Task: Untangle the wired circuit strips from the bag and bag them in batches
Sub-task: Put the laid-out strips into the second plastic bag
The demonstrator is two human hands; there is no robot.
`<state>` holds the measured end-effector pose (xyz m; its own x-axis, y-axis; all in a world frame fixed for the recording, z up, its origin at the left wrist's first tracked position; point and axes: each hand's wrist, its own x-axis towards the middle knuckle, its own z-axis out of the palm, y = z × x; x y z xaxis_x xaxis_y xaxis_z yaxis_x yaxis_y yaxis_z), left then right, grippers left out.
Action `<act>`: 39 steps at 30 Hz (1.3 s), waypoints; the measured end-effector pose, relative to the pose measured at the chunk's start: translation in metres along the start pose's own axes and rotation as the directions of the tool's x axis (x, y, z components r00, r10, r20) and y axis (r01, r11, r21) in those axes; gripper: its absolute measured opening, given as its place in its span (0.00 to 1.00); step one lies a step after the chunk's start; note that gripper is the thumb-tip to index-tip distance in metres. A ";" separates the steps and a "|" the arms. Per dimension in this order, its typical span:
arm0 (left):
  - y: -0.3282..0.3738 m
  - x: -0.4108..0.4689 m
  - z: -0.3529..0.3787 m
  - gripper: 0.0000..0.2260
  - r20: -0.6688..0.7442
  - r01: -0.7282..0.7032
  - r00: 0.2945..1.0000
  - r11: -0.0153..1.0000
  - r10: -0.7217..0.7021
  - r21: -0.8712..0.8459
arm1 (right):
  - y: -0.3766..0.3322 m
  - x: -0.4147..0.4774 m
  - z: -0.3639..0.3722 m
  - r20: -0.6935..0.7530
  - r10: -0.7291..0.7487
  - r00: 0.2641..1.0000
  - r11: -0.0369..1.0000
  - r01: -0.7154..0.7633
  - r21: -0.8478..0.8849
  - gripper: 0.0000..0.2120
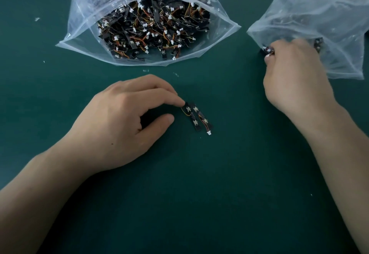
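A large clear zip bag (83,36) lies open at the top centre, full of tangled black circuit strips (153,30) with orange wires and white plugs. Two loose strips (196,117) lie side by side on the green table. My left hand (121,120) rests on the table beside them, its index fingertip touching the end of the nearer strip. A second clear bag (323,10) lies at the top right. My right hand (295,78) is at its open mouth, fingers curled round a small bunch of strips (268,51).
The green table (219,183) stretches toward me below the hands. Small scraps of clear plastic (37,19) lie at the upper left and just below the large bag's mouth.
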<state>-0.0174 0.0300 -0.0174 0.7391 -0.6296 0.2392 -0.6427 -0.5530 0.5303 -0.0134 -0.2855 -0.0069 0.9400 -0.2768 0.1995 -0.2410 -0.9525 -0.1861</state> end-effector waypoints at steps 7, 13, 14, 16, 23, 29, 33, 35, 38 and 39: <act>-0.001 -0.001 0.001 0.10 -0.001 0.005 1.000 1.000 -0.005 0.009 | 0.009 0.008 -0.006 -0.026 -0.106 0.994 0.986 0.108 0.125 0.11; 0.000 -0.001 0.001 0.10 0.004 0.014 1.000 1.000 -0.014 0.010 | 0.012 0.013 -0.002 -0.080 0.003 0.997 0.999 0.001 0.052 0.06; 0.000 -0.001 0.001 0.10 0.007 0.014 1.000 1.000 -0.014 0.008 | 0.014 0.014 -0.002 -0.056 0.000 0.998 0.994 0.006 0.107 0.06; 0.001 0.000 0.000 0.10 0.009 0.017 1.000 1.000 -0.017 0.007 | 0.017 0.014 0.000 -0.028 -0.014 0.999 0.980 0.019 0.199 0.07; 0.003 0.000 0.000 0.10 0.005 0.020 1.000 1.000 -0.020 0.020 | 0.013 0.013 0.001 -0.094 0.070 0.993 0.921 -0.028 0.388 0.16; 0.002 0.000 0.001 0.10 0.007 0.023 1.000 1.000 -0.024 0.018 | 0.017 0.015 0.004 -0.110 0.073 0.991 0.992 -0.060 0.115 0.12; 0.002 -0.001 0.000 0.10 0.006 0.020 1.000 1.000 -0.020 0.012 | 0.016 0.015 0.001 -0.155 0.092 0.984 0.980 -0.062 0.188 0.10; 0.002 -0.001 0.000 0.10 0.007 0.020 1.000 1.000 -0.020 0.012 | 0.014 0.014 0.000 -0.143 0.170 0.975 0.948 -0.122 0.295 0.16; 0.002 -0.001 0.001 0.10 0.006 0.022 1.000 1.000 -0.022 0.019 | 0.016 0.013 0.002 -0.148 0.214 0.966 0.944 -0.165 0.284 0.19; 0.002 -0.001 0.001 0.10 0.007 0.022 1.000 1.000 -0.022 0.019 | 0.017 0.012 0.001 -0.172 0.207 0.963 0.958 -0.164 0.235 0.17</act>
<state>-0.0192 0.0291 -0.0170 0.7516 -0.6212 0.2219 -0.6301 -0.5765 0.5201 -0.0053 -0.3045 -0.0089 0.8139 -0.4856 0.3190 -0.3281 -0.8373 -0.4374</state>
